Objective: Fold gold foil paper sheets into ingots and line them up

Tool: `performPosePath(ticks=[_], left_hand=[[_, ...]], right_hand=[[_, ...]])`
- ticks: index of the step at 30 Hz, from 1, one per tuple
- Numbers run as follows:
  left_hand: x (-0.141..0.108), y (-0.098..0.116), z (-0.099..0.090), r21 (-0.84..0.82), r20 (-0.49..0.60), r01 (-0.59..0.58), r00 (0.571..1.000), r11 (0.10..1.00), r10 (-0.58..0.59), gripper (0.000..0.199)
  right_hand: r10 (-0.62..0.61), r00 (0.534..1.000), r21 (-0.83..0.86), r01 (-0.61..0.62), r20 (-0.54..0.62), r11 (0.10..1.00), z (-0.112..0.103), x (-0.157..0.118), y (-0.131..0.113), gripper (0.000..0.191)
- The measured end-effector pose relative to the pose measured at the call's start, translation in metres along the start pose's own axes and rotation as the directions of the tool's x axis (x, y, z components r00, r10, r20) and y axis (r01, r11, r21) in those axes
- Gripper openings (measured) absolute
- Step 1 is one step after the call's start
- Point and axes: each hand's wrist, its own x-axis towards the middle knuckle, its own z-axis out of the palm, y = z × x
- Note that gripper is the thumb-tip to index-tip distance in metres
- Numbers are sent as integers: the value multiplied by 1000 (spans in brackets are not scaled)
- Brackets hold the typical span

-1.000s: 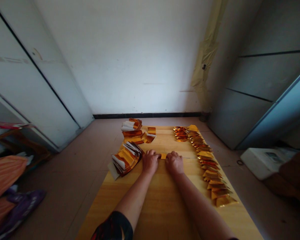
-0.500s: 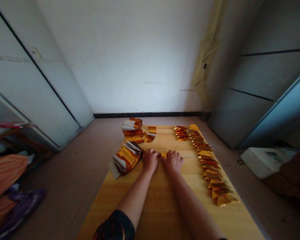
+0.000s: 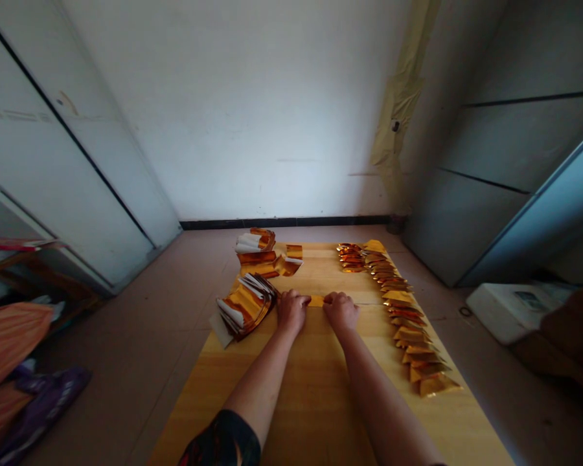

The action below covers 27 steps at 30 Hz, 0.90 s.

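A narrow gold paper strip [image 3: 317,301] lies on the wooden table [image 3: 315,388] between my two hands. My left hand [image 3: 292,311] is closed on its left end. Closed on the right end is my right hand [image 3: 341,311]. Just left of my left hand is a fanned stack of gold and white paper sheets [image 3: 247,305]. Down the right side of the table runs a long row of folded gold paper pieces [image 3: 403,317].
Further back at the left are another paper stack [image 3: 255,241] and loose gold sheets [image 3: 258,263]. A small group of folded pieces [image 3: 351,257] sits at the back right. Beyond the right edge, a white box [image 3: 500,310] stands on the floor.
My right hand has shifted slightly right, away from my left hand, so more of the gold strip shows between them. My left hand has barely moved.
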Motion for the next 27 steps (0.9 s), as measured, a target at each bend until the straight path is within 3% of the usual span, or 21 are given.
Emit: performPosePath(ticks=[6, 12, 19, 27], left_hand=[[2, -3, 1, 1, 22, -7, 1000, 1000, 7, 36], [-1, -5, 4, 6, 2, -28, 1000, 1000, 28, 36], [-7, -2, 2, 11, -50, -73, 996, 997, 74, 25], [-6, -1, 2, 29, -52, -68, 996, 997, 69, 24]], right_hand=[[-5, 1000, 41, 4, 12, 999, -3, 0, 2, 29], [-19, 1000, -25, 19, 1, 999, -3, 1, 3, 28], [-183, 983, -105, 179, -25, 978, -4, -1, 15, 26], [-154, 982, 20, 157, -111, 987, 3, -1, 0, 20]])
